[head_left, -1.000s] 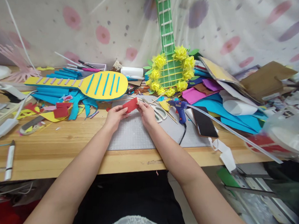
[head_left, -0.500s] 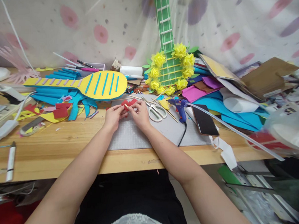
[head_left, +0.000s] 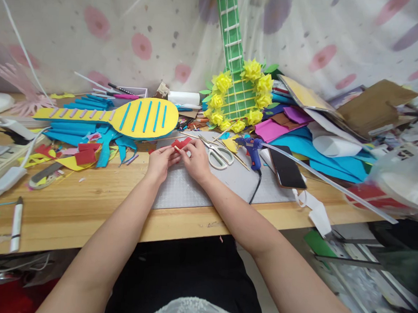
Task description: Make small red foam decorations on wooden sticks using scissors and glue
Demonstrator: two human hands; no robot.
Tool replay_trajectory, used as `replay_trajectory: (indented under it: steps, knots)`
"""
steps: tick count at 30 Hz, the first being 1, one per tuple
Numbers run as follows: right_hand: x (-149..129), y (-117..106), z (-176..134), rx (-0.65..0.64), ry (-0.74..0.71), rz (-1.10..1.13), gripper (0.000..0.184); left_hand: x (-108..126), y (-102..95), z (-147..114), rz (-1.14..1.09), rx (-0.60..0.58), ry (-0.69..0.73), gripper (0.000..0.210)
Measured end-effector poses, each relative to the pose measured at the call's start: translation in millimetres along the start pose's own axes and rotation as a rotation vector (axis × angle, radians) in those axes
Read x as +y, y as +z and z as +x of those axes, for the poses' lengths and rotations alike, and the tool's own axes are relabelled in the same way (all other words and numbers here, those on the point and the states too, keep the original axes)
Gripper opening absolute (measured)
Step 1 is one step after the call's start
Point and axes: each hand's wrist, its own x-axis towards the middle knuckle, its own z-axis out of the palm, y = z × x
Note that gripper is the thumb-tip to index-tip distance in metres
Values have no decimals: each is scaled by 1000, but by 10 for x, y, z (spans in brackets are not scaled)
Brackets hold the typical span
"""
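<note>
Both hands meet over the left part of a grey cutting mat [head_left: 185,193]. Between my left hand [head_left: 162,162] and my right hand [head_left: 195,159] is a small piece of red paper [head_left: 182,143], pinched by the fingers of each. A short pale stick or strip shows at the right fingertips, too small to name surely. White-handled scissors [head_left: 219,155] lie just right of my right hand. A blue glue gun [head_left: 253,152] rests farther right on the mat. Behind my left hand lies a yellow paper guitar shape [head_left: 140,128] with blue strips.
A green paper guitar [head_left: 239,99] with yellow flowers leans at the back. On the right are a phone [head_left: 286,167], a long clear glue stick [head_left: 328,182] and blue sheets [head_left: 322,151]. Paper scraps [head_left: 87,154] and a white marker [head_left: 16,225] lie on the left.
The hands stay in nearly the same place on the red paper, with slight finger movement. The pale bit at the right fingertips shows less now.
</note>
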Motion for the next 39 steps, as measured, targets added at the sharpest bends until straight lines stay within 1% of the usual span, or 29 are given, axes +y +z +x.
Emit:
replay_trajectory:
  steps: [7, 12, 17, 22, 25, 27, 28, 30, 32, 34, 36, 39]
  knots:
    - [18, 14, 5, -19, 6, -38, 20, -5, -10, 5, -14, -9, -4, 10]
    - [-12, 1, -1, -11, -45, -100, 18, -16, -12, 5, 2, -36, 20, 19]
    - [-79, -12, -9, -54, -69, -167, 20, -10, -14, 2, 8, -20, 22, 23]
    - [-112, -18, -11, -97, -56, -165, 20, -1, -22, 2, 24, -6, 15, 24]
    - [-112, -29, -10, -66, -56, -123, 17, 5, -24, 5, 24, 3, 26, 23]
    - [-94, -33, -3, -7, -21, -46, 14, 15, -25, 8, 10, 27, 26, 21]
    - [-79, -30, 3, 24, 25, 9, 12, 21, -25, 10, 2, 43, 20, 20]
    - [-38, -13, 20, 61, 184, 153, 9, 32, -27, 16, -13, 69, 8, 18]
    - [3, 20, 40, 23, 380, 352, 15, 36, -31, 23, -21, 74, 4, 18]
    - [28, 58, 55, -55, 536, 585, 24, 33, -33, 30, -21, 70, 12, 18]
    - [28, 89, 64, -103, 605, 796, 32, 22, -33, 37, -15, 69, 21, 19]
    - [0, 113, 63, -84, 616, 976, 43, -3, -30, 49, 2, 69, 43, 22]
